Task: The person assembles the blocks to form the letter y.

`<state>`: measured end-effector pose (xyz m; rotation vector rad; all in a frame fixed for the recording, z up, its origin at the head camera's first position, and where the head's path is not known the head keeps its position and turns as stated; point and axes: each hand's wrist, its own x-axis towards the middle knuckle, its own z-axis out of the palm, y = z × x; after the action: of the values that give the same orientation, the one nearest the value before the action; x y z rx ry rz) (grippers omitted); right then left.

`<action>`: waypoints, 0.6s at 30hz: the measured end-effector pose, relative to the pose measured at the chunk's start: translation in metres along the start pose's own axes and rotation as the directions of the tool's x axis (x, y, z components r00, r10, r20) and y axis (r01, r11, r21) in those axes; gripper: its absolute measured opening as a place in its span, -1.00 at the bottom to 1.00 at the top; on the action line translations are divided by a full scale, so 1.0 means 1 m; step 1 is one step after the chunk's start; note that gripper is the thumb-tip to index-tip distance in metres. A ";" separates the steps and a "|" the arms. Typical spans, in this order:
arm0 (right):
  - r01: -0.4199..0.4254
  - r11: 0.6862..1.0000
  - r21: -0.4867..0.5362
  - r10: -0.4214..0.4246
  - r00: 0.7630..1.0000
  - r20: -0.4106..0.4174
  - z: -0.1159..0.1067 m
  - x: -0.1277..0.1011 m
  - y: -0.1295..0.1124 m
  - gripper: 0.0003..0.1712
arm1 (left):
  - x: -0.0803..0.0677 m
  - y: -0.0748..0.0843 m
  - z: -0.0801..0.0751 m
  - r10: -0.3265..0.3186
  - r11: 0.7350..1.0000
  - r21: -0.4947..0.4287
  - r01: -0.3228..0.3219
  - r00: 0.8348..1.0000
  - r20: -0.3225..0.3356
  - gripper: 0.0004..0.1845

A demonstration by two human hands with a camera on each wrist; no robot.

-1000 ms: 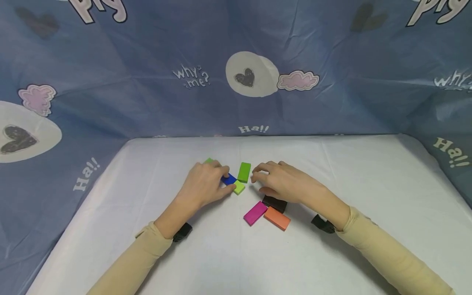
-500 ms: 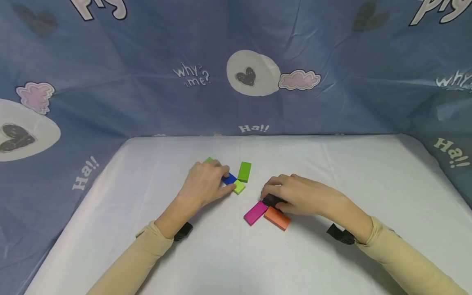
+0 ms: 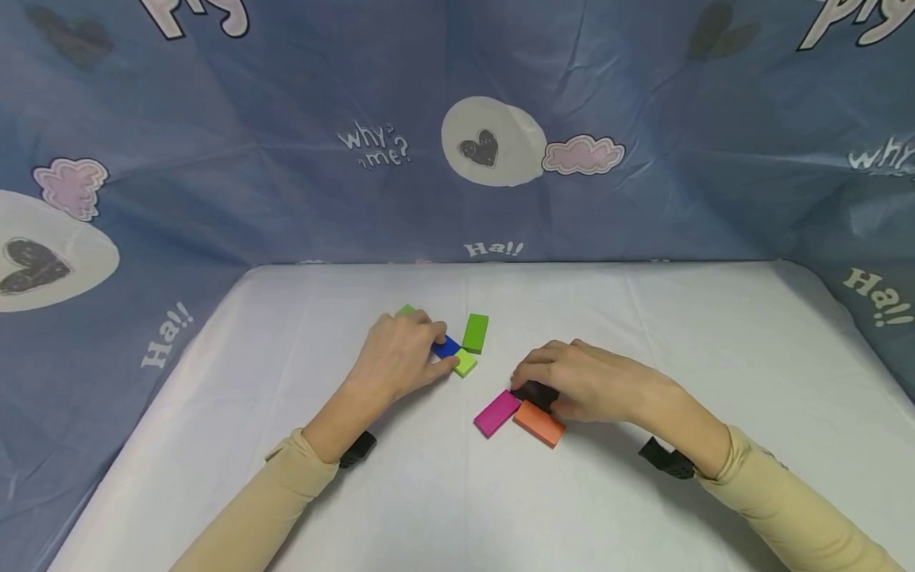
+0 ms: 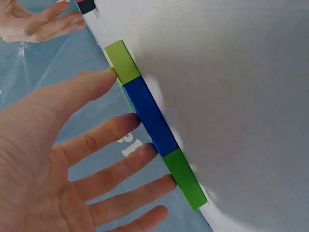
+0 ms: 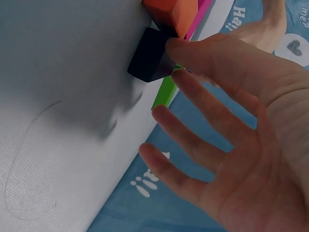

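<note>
In the head view, my left hand (image 3: 400, 357) rests its fingertips on a row of small rectangular blocks. The left wrist view shows the thumb on a lime block (image 4: 121, 63), and fairly straight fingers on a blue block (image 4: 150, 116) and a green block (image 4: 185, 179) joined end to end. A second green block (image 3: 475, 334) lies beside the row's lime end. My right hand (image 3: 596, 381) pinches a black block (image 3: 534, 393) between thumb and index finger, its other fingers extended. The black block sits against an orange block (image 3: 539, 423) and close to a magenta block (image 3: 496, 413).
A white cloth covers the table (image 3: 400, 508). Behind it hangs a blue printed curtain (image 3: 286, 183), which also runs down the left and right sides. A black wrist device (image 3: 357, 450) shows at the left wrist, another (image 3: 668, 459) at the right.
My right hand has moved right and toward me, from beside the loose green block to the black block, and now pinches it. My left hand stays on the row.
</note>
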<state>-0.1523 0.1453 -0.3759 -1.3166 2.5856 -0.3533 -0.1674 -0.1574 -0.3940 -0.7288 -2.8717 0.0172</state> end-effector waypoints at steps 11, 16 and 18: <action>-0.044 0.999 0.027 0.043 0.998 0.039 0.002 0.001 0.002 -0.31 | 0.002 0.000 -0.001 0.023 1.000 0.005 -0.023 1.000 -0.019 -0.60; -0.036 0.999 0.021 0.036 0.999 0.031 0.005 0.003 0.002 -0.30 | 0.001 0.000 -0.001 0.025 1.000 0.007 -0.025 0.999 -0.028 -0.60; -0.038 0.999 0.015 0.038 0.999 0.030 0.006 0.003 0.002 -0.32 | 0.001 0.001 -0.001 0.020 1.000 0.003 -0.020 1.000 -0.020 -0.61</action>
<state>-0.1538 0.1436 -0.3828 -1.2563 2.5742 -0.3440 -0.1673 -0.1564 -0.3928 -0.7529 -2.8446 0.0171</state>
